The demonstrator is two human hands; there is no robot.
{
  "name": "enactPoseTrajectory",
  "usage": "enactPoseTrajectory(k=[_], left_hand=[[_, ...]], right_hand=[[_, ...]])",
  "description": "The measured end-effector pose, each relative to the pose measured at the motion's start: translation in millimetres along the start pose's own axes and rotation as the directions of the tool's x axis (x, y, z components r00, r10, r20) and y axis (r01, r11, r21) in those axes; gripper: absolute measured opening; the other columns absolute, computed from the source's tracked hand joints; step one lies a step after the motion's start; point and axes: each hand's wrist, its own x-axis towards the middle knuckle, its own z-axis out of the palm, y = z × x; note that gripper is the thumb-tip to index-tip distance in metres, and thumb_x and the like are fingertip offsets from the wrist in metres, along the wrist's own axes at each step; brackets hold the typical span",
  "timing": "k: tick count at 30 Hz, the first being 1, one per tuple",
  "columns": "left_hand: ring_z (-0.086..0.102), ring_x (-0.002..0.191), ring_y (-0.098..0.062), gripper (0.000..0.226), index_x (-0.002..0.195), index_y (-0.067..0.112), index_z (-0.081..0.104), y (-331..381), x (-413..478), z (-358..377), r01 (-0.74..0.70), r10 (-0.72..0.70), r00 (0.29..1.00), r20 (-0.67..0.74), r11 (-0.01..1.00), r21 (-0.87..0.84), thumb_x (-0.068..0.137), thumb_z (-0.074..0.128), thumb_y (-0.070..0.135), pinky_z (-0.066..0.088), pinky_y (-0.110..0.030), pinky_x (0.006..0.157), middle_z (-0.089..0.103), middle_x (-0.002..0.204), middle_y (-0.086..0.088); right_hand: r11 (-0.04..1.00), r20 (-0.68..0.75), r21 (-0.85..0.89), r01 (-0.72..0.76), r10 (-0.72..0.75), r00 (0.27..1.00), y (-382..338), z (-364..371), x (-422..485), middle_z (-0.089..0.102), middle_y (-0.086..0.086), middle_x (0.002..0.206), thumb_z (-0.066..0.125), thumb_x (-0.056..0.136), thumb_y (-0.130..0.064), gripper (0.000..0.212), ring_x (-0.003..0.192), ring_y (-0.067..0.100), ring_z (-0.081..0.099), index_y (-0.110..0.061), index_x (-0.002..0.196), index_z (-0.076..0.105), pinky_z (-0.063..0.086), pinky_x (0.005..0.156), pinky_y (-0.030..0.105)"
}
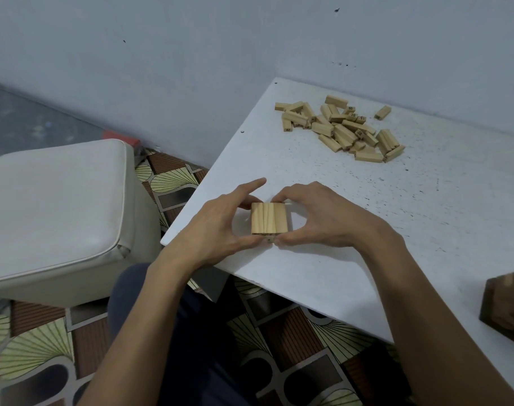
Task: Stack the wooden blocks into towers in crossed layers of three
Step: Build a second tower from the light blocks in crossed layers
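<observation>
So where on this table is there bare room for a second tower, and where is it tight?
Bare table lies right of the right hand, between the block pile and the dark wooden object. Crowded: the pile itself, and the left edge, where left hand and right hand hold the started tower.

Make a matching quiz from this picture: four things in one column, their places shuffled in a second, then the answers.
1 block stack
2 loose block pile
3 white cushioned stool
4 dark wooden object

A picture's right edge
B between left hand and right hand
C left of the table, off it
D far on the table

Pairs: 1-B, 2-D, 3-C, 4-A
</observation>
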Motion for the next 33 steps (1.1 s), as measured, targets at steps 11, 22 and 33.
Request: enactPoseTrajectory(k=[11, 22, 33], left_hand=[[0.049, 0.112, 0.01, 0.09, 0.151, 0.037, 0.03, 1, -1, 0, -0.006, 0.006, 1.0, -0.004, 1.0, -0.022, 0.078, 0.082, 0.036, 0.028, 0.004, 0.089, 0.058, 0.132, 0.015], [0.037, 0.138, 0.004, 0.059, 0.15, 0.032, 0.037, 14, -28, 25, 0.057, -0.255, 0.926, -0.28, 0.825, -0.563, 0.097, 0.04, 0.057, 0.029, -0.037, 0.119, 0.044, 0.149, 0.02], [0.025, 0.141, 0.012, 0.094, 0.155, 0.025, 0.027, 55, -23, 68, 0.104, -0.502, 0.84, -0.206, 0.522, -0.847, 0.081, 0.022, 0.083, 0.016, -0.031, 0.124, 0.028, 0.157, 0.021]], right_hand=[[0.999, 0.032, -0.03, -0.022, 0.023, 0.999, -3, -1, 0, 0.051, -0.013, 0.135, 0.08, 0.073, -0.045, 0.072, 0.125, 0.01, 0.035, -0.035, 0.137, 0.047, 0.041, 0.096, 0.038], [0.689, -0.363, 0.72, 0.081, 0.274, 0.891, -24, 46, -36, 0.039, -0.019, 0.153, 0.047, 0.089, -0.06, 0.074, 0.135, -0.01, 0.037, -0.035, 0.155, 0.024, 0.031, 0.11, 0.012], [0.468, -0.252, 0.883, 0.034, 0.413, 0.875, -50, 80, -38, 0.024, -0.025, 0.158, 0.023, 0.083, -0.078, 0.084, 0.139, -0.014, 0.024, -0.037, 0.156, 0.02, 0.017, 0.12, 0.022]])
